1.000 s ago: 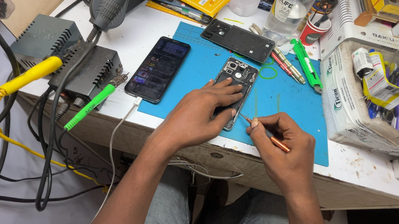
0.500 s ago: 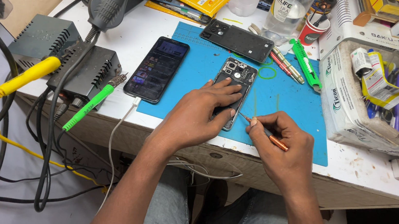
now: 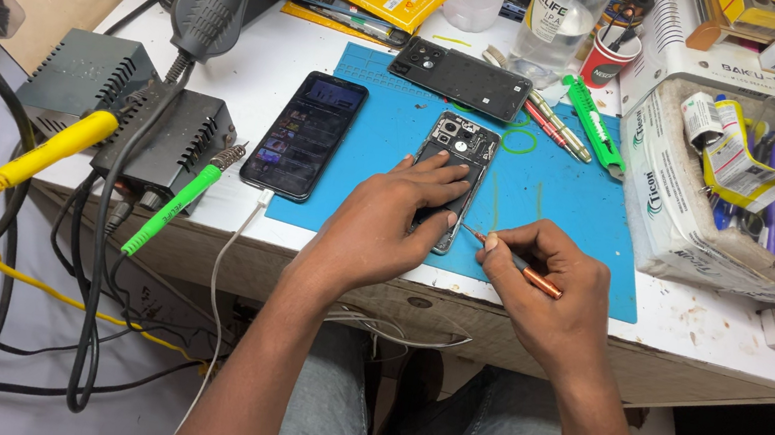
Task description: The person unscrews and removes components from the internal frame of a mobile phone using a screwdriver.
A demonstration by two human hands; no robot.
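An opened phone [image 3: 459, 149] with its back removed lies on the blue work mat [image 3: 571, 208]. My left hand [image 3: 385, 217] presses flat on its lower half, fingers spread. My right hand [image 3: 550, 286] pinches a thin orange-handled screwdriver [image 3: 531, 273], whose tip touches the phone's lower right edge. The phone's black back cover [image 3: 461, 76] rests at the far edge of the mat.
A second phone [image 3: 305, 134] with a lit screen lies left on the mat, cable attached. Soldering stations [image 3: 168, 138], a green iron [image 3: 176, 199] and cables crowd the left. A box of tools [image 3: 745, 187], bottles [image 3: 562, 15] and pens [image 3: 557, 125] sit right and behind.
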